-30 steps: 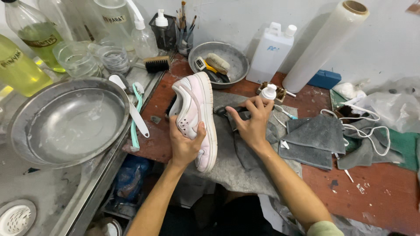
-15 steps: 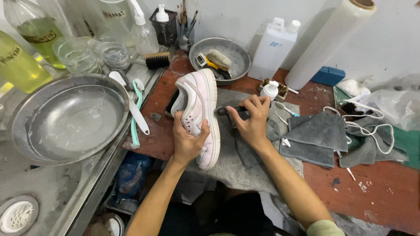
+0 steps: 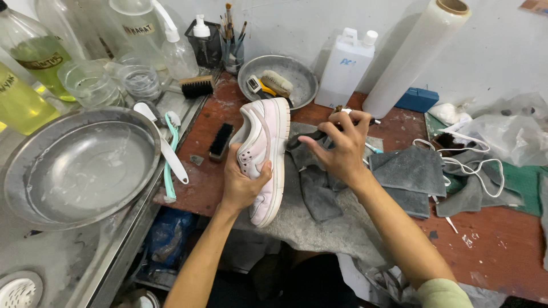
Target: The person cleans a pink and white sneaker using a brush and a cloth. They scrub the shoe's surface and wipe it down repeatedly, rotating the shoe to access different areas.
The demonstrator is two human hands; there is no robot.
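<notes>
In the head view, your left hand (image 3: 242,185) was closed around the pale pink low-top sneaker with a white sole (image 3: 265,151), thumb pressed on the perforated toe and fingers wrapped behind it. You held the shoe tipped on its side above the reddish-brown wooden tabletop (image 3: 496,251), sole edge facing right, toe toward you, heel pointing to the back wall. Your right hand (image 3: 339,151) hovered just right of the shoe with fingers curled around a thin dark-handled tool (image 3: 359,121); its working end was hidden behind your fingers, so I cannot tell what kind it was. Beneath both hands lay a crumpled grey cloth (image 3: 319,197), and more folded grey cloths (image 3: 411,171) sat to the right under a loose white cord (image 3: 485,171). A small black bristle brush (image 3: 220,140) rested on the tabletop just left of the shoe. Farther left, a large round steel basin (image 3: 80,168) stood on the metal sink counter, with a teal-and-white toothbrush (image 3: 169,159) along its right rim. At the back stood a smaller steel bowl holding brushes (image 3: 278,82), a white plastic jug (image 3: 342,71) and a tall roll of clear film (image 3: 414,57) leaning against the wall.
</notes>
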